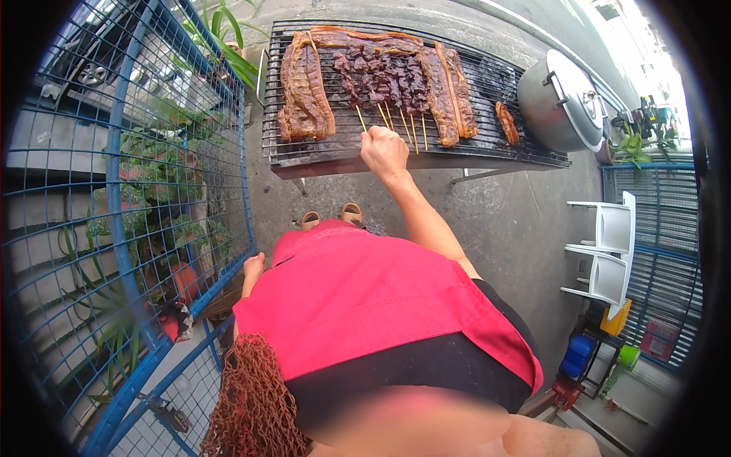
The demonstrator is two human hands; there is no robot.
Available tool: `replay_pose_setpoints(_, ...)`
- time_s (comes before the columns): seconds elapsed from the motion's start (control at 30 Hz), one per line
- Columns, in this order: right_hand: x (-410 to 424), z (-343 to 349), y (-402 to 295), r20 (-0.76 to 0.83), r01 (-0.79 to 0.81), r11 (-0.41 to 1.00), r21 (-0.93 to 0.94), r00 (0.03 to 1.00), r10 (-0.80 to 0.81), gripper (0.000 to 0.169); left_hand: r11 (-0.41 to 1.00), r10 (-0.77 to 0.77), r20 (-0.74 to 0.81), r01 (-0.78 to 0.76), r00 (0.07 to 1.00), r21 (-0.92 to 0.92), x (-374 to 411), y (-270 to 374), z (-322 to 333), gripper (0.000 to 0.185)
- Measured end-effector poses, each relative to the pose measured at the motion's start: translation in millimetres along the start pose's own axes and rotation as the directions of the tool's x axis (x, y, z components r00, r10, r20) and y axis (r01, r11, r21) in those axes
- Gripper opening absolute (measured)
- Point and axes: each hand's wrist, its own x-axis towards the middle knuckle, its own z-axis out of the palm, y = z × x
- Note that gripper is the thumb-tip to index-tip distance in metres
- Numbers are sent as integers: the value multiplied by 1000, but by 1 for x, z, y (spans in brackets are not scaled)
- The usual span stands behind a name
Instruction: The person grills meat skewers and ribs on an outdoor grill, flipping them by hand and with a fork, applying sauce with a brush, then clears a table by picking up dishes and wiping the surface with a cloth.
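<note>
My right hand [385,149] is closed around the bare end of a bamboo skewer [361,119] at the near edge of a charcoal grill [365,165]. Dark meat skewers [380,77] lie side by side on the grate, their sticks pointing toward me. Browned meat slabs lie around them: one at the left [302,91], one along the far side [365,38] and more at the right [442,97]. A small meat strip [506,123] lies apart, nearer the pot. Down by my left side, my left hand [254,265] is loosely curled; whether it holds anything cannot be told.
A large lidded metal pot [548,103] stands on the grill's right end. Blue wire fencing [120,188] with plants behind it runs along the left. White plastic chairs [611,257] stand at the right, before a blue metal fence. My sandalled feet are on the concrete below the grill.
</note>
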Motion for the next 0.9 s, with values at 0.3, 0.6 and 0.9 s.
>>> replay_pose_setpoints(0.3,11,-2,11,396,-438,759,481,881,258,25,998,16,72,-20,997,54,12,-8,-4,34)
replay_pose_setpoints(0.6,1,-11,9,155,-133,978,-160,975,158,35,998,41,28,-42,999,48,-9,20,4,33)
replay_pose_setpoints(0.9,-3,-40,47,-163,-221,968,-118,966,201,17,996,-12,58,17,998,-87,25,-39,14,33)
